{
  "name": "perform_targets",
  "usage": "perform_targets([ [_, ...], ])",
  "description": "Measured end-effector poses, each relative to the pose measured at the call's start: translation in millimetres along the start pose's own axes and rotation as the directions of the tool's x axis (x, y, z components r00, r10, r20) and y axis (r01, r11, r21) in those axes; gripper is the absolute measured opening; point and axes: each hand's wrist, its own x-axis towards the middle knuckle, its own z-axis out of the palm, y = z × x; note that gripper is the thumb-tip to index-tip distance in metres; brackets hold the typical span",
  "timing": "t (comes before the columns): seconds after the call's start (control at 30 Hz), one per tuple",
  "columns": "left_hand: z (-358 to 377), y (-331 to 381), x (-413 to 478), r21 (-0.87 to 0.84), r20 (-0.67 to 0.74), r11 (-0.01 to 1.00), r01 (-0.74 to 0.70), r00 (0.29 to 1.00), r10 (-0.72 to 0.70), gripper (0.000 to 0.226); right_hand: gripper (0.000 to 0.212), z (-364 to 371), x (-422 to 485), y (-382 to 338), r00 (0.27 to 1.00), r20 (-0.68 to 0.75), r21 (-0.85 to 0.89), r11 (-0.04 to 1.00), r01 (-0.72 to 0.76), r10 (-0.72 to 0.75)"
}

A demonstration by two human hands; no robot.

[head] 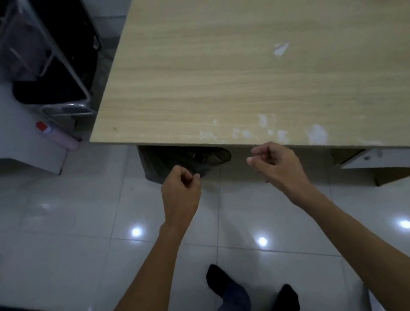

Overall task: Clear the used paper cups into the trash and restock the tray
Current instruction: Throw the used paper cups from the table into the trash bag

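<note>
Both hands hang loosely curled and hold nothing: the left hand (180,185) just at the dark trash bag (186,162), the right hand (276,162) beside it under the table edge; the wooden table (250,56) is the largest thing and shows no cups and no tray; the bag sits on the floor, half hidden below the table; I judge its liner thin, soft and slippery, so it is best taken at the rim; paper cups would be light and easily crushed.
</note>
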Motion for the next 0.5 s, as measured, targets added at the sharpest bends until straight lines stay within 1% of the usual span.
perform_targets([
  [0.13,19,64,-9,-0.023,0.011,0.996,-0.089,0.996,0.089,0.017,0.015,-57,-18,-10,0.998,-0.037,0.034,0.998,0.052,-0.051],
  [0.27,52,118,-14,-0.075,0.082,0.991,-0.114,0.989,0.120,0.021,0.022,-109,-30,-14,0.989,-0.102,0.048,0.993,0.110,-0.105],
  [0.37,76,153,-17,-0.089,0.122,0.989,-0.122,0.984,0.132,0.030,0.029,-144,-33,-15,0.986,-0.136,0.005,0.995,0.098,-0.097],
  [0.5,114,200,-11,-0.091,0.186,0.977,-0.192,0.961,0.207,0.037,0.042,-199,-22,-13,0.972,-0.228,-0.037,0.998,0.052,-0.059],
])
